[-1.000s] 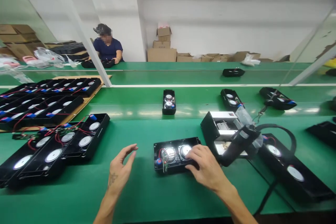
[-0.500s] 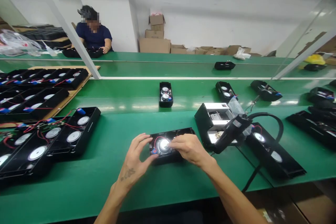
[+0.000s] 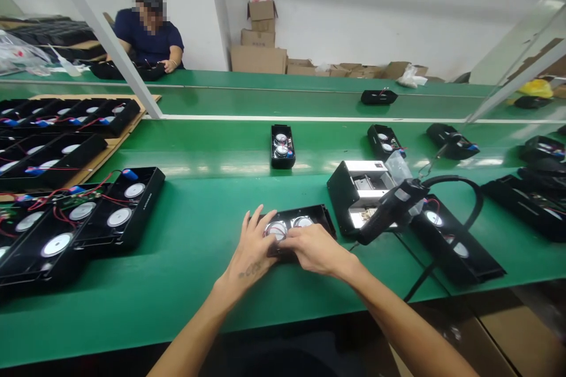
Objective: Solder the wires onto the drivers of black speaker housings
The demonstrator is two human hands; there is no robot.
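A black speaker case [image 3: 316,211] lies open side up on the green bench in front of me. Inside it show two round speakers, the left speaker [image 3: 276,230] and the right speaker [image 3: 302,222]. My left hand [image 3: 253,245] grips the case's left end, its fingers apart along the edge and its thumb bent inward. Pinched together at the near side of the left speaker are the fingertips of my right hand [image 3: 316,248]. Whatever they hold is hidden. The thumb of my left hand almost meets them.
Right of the case stands a black-and-white device [image 3: 354,194], with a black handheld tool [image 3: 393,210] hanging over it. Wired speaker cases [image 3: 119,206] lie at left. Another case [image 3: 283,147] rests farther back. A co-worker [image 3: 148,35] sits across the bench.
My left hand has closed in around the case's left end. My right fingertips have gone from the left speaker's right side to its near side, uncovering the right speaker. The view has tilted down.
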